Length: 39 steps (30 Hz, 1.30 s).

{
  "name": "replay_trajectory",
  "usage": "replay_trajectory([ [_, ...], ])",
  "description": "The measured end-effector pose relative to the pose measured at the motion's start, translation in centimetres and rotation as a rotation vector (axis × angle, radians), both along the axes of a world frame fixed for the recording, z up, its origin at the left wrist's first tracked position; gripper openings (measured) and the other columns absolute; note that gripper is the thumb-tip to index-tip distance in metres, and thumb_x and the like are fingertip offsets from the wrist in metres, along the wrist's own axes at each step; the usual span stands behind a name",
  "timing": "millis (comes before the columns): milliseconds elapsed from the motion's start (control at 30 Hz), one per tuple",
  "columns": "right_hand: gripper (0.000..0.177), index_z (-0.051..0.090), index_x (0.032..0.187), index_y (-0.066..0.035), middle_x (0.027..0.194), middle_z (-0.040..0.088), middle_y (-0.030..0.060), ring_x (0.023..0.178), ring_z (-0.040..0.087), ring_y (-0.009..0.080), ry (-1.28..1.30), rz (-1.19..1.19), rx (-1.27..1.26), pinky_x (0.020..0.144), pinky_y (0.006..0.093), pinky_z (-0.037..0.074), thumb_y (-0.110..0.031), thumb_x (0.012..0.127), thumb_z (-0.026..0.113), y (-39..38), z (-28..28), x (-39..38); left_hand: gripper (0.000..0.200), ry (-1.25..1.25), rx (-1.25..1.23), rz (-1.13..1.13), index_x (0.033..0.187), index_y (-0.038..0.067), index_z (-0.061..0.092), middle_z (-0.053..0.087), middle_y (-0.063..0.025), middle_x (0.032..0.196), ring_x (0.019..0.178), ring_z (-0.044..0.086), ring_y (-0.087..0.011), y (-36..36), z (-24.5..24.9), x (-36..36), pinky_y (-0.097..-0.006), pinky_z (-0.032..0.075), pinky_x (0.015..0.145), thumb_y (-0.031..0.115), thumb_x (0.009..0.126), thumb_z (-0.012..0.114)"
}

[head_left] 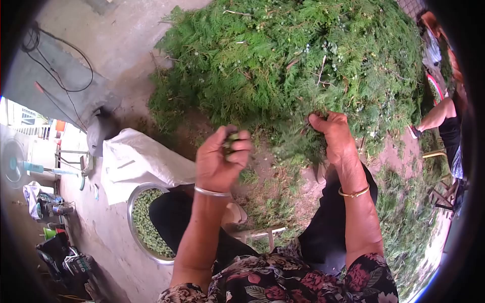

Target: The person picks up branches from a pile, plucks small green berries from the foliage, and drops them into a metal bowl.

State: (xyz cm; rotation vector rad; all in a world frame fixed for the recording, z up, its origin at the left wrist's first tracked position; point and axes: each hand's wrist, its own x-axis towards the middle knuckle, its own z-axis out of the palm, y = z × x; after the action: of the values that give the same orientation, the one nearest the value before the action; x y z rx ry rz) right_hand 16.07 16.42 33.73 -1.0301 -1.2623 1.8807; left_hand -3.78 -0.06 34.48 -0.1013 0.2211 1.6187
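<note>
My left hand (222, 157) is raised in front of me, fingers curled around a few small green cones that show between the fingertips. To its right, my right hand (334, 135) pinches a leafy evergreen sprig (295, 139), which is blurred by motion. Beyond both hands rises a big heap of cut evergreen branches (288, 60) with small pale green cones among the leaves. Beside my left knee is a round metal basin (132, 222) holding many green cones; the knee hides part of it.
A white sack (139, 159) lies by the basin. Far left are a fan (15, 156), a black cable (65, 91) and assorted bags. Loose sprigs litter the ground between my feet. At the right edge, another person's leg (439, 116) reaches toward the heap.
</note>
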Motion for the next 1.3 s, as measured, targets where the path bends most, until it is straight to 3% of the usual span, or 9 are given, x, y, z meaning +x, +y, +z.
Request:
replay_trajectory([
  [133, 0.01, 0.065, 0.089, 0.004, 0.082, 0.065, 0.0066, 0.071, 0.058, 0.0139, 0.062, -0.12, -0.035, 0.067, 0.0302, 0.049, -0.004, 0.083, 0.064, 0.1, 0.2, 0.7, 0.013, 0.512, -0.064, 0.253, 0.103, 0.004, 0.053, 0.046, -0.0038, 0.083, 0.068, 0.044, -0.0094, -6.0, 1.1, -5.9, -0.0189, 0.038, 0.048, 0.012, 0.092, 0.054],
  [300, 0.007, 0.062, 0.083, -0.002, 0.085, 0.063, 0.0046, 0.079, 0.058, 0.0145, 0.102, -0.223, -0.041, 0.078, 0.0289, 0.046, -0.002, 0.08, 0.068, 1.0, -0.5, 1.3, 0.025, 1.256, -0.978, 0.614, 0.102, -0.007, 0.059, 0.063, -0.0147, 0.085, 0.069, 0.059, -0.0194, -19.1, 0.0, -14.4, -0.0274, 0.048, 0.057, 0.005, 0.08, 0.061],
  [367, 0.005, 0.062, 0.081, -0.002, 0.084, 0.064, 0.0048, 0.078, 0.06, 0.0151, 0.117, -0.244, -0.105, 0.078, 0.0291, 0.048, -0.002, 0.081, 0.067, 0.0, 1.4, 1.3, 0.046, 1.645, -1.391, 0.22, 0.11, -0.009, 0.056, 0.064, -0.0193, 0.092, 0.078, 0.062, -0.0274, -25.1, -1.9, -17.1, -0.0355, 0.052, 0.071, 0.016, 0.074, 0.069],
  [433, 0.004, 0.064, 0.084, -0.001, 0.085, 0.064, 0.0046, 0.076, 0.061, 0.0155, 0.133, -0.243, -0.093, 0.075, 0.0286, 0.05, -0.002, 0.082, 0.066, 0.6, 0.6, 1.6, 0.058, 2.763, -1.586, -0.081, 0.118, -0.008, 0.052, 0.062, -0.0233, 0.102, 0.095, 0.059, -0.0358, -28.8, -4.5, -17.4, -0.0438, 0.046, 0.088, 0.02, 0.072, 0.073],
  [467, 0.006, 0.064, 0.088, 0.0, 0.087, 0.065, 0.005, 0.074, 0.063, 0.0166, 0.132, -0.249, -0.053, 0.072, 0.0277, 0.052, -0.003, 0.083, 0.066, 1.1, -0.2, 1.9, 0.064, 2.7, -1.848, -0.265, 0.123, -0.006, 0.049, 0.059, -0.0262, 0.11, 0.109, 0.052, -0.0399, -28.5, -3.9, -15.8, -0.0477, 0.036, 0.1, 0.021, 0.071, 0.074],
  [700, 0.021, 0.063, 0.106, 0.001, 0.097, 0.065, 0.0091, 0.083, 0.063, 0.0176, -0.335, -0.492, 0.608, 0.072, 0.0286, 0.052, -0.008, 0.087, 0.063, 2.6, -0.3, 15.0, 0.036, 2.245, -1.119, 0.269, 0.103, -0.008, 0.061, 0.065, -0.0194, 0.095, 0.089, 0.062, -0.027, -16.4, -2.4, -14.7, -0.0363, 0.047, 0.082, 0.013, 0.075, 0.07],
  [833, 0.032, 0.065, 0.115, -0.008, 0.108, 0.065, 0.0178, 0.094, 0.062, 0.0291, -0.814, -0.814, 0.455, 0.087, 0.0328, 0.045, -0.02, 0.087, 0.061, -1.3, 1.0, 26.5, 0.028, 2.45, -0.564, 0.122, 0.096, -0.004, 0.063, 0.065, -0.0203, 0.085, 0.078, 0.064, -0.0297, -6.0, -5.7, -8.6, -0.0352, 0.05, 0.072, 0.01, 0.072, 0.069],
  [967, 0.047, 0.06, 0.105, 0.011, 0.097, 0.065, 0.0221, 0.086, 0.061, 0.0258, -1.748, -0.351, -0.028, 0.079, 0.0358, 0.046, -0.026, 0.078, 0.068, -6.3, 1.6, 36.5, 0.026, 2.442, -0.435, -0.181, 0.089, -0.001, 0.065, 0.065, -0.0211, 0.082, 0.073, 0.063, -0.0364, -0.4, -13.3, -4.2, -0.0378, 0.051, 0.069, 0.013, 0.068, 0.071],
  [1300, 0.036, 0.059, 0.112, 0.005, 0.096, 0.067, 0.0172, 0.094, 0.065, 0.0217, -0.973, -0.014, 0.632, 0.08, 0.0297, 0.05, -0.007, 0.079, 0.066, -4.0, 4.2, 8.4, 0.018, 1.931, -0.711, -0.384, 0.079, -0.004, 0.067, 0.065, -0.0157, 0.064, 0.054, 0.064, -0.0189, -1.8, -35.4, 4.7, -0.0303, 0.05, 0.053, 0.007, 0.065, 0.073],
])
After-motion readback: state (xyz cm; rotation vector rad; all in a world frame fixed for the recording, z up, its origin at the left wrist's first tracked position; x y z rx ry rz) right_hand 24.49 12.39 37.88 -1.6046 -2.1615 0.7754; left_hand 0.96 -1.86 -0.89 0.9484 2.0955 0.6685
